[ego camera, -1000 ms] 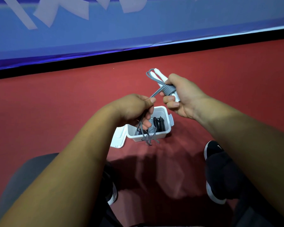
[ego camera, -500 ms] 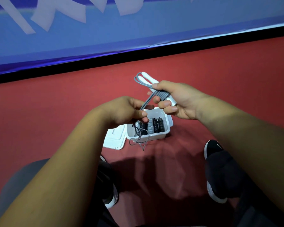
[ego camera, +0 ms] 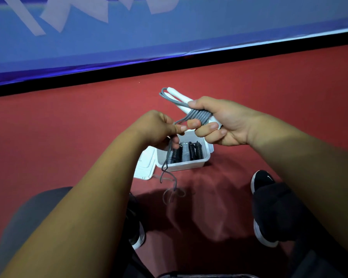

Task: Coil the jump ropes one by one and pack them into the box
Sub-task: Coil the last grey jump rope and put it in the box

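downward, in the head view, a red floor [ego camera: 68, 127] is seen, bounded at its far edge by a black strip [ego camera: 189, 63] under a blue banner [ego camera: 169, 47] with pale shapes. a white box [ego camera: 187, 166] is set on the floor well short of that edge, its lid [ego camera: 145, 167] laid open against its left side. black and grey coiled ropes [ego camera: 186, 153] are packed in a row inside. above the box a grey jump rope [ego camera: 197, 116] is wound in tight turns round its white handles [ego camera: 177, 95], which are gripped in the clenched right hand [ego camera: 223, 121]. the free strand is pinched by the curled left hand [ego camera: 157, 127], and the loose tail [ego camera: 169, 177] is hung past the box's front left corner. a black shoe [ego camera: 263, 181] is planted right of the box.
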The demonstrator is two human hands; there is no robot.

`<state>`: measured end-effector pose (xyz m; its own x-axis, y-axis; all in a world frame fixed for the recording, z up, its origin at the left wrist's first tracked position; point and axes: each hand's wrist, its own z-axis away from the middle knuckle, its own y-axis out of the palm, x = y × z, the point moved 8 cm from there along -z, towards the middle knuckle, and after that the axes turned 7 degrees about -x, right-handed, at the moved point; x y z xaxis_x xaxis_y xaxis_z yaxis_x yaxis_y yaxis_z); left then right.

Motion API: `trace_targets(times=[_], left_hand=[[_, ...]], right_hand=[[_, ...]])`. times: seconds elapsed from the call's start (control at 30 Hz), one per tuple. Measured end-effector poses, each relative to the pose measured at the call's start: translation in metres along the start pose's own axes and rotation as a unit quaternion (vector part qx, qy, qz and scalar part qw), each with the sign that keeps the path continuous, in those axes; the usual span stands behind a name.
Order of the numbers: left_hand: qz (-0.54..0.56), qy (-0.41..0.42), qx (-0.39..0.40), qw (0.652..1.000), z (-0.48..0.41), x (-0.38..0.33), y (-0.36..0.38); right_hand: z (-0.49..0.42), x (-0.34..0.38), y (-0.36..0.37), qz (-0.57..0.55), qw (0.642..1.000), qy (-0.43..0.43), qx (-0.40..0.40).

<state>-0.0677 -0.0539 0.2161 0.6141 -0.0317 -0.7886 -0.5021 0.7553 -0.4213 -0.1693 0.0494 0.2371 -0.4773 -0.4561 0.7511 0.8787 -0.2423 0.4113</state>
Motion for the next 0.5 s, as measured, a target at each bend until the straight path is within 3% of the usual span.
trace_targets(times=[0.37,0.5], left_hand=[[0.122,0.098,0.034,0.987,0.008,-0.024,-0.011],[0.070,0.141,0.022,0.987,0.008,-0.034,-0.012]], right_hand=[[0.016,-0.039,0.014,0.107,0.971,0.130,0.169],[0.014,-0.044,0.011,0.149,0.968,0.134,0.150]])
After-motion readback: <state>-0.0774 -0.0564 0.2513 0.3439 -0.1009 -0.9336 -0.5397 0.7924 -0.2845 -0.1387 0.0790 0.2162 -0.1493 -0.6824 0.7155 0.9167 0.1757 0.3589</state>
